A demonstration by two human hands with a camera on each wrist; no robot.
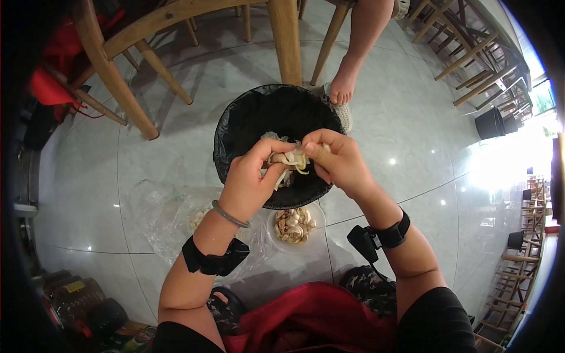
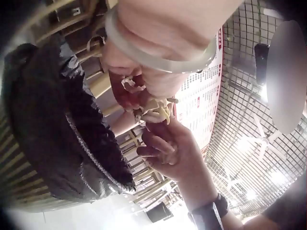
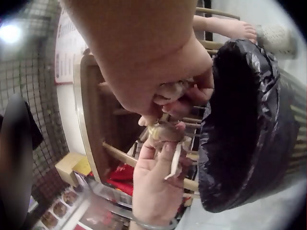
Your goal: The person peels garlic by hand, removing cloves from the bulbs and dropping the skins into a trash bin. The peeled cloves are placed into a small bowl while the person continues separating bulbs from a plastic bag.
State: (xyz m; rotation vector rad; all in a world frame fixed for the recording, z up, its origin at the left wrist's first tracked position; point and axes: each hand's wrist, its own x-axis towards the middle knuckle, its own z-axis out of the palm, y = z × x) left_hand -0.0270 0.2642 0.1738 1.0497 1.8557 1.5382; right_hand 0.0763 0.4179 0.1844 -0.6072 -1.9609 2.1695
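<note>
Over a bin with a black liner (image 1: 235,123), the left hand (image 1: 247,182) holds pale garlic (image 1: 289,157) with loose strips of peel between thumb and fingers. Close beside it, the right hand (image 1: 341,165) pinches at the garlic's peel. In the right wrist view, a whitish piece (image 3: 172,91) lies within the curled fingers of the right hand (image 3: 163,62), while the left hand (image 3: 156,184) holds a brownish clove (image 3: 165,132) below. The left wrist view shows the fingertips of both hands meeting at the garlic (image 2: 156,112).
A bowl of garlic cloves (image 1: 294,226) stands on the tiled floor below the bin, beside a clear plastic bag (image 1: 170,217). Wooden chair legs (image 1: 285,47) and another person's bare foot (image 1: 342,85) are beyond the bin. Bottles (image 1: 79,300) stand at the lower left.
</note>
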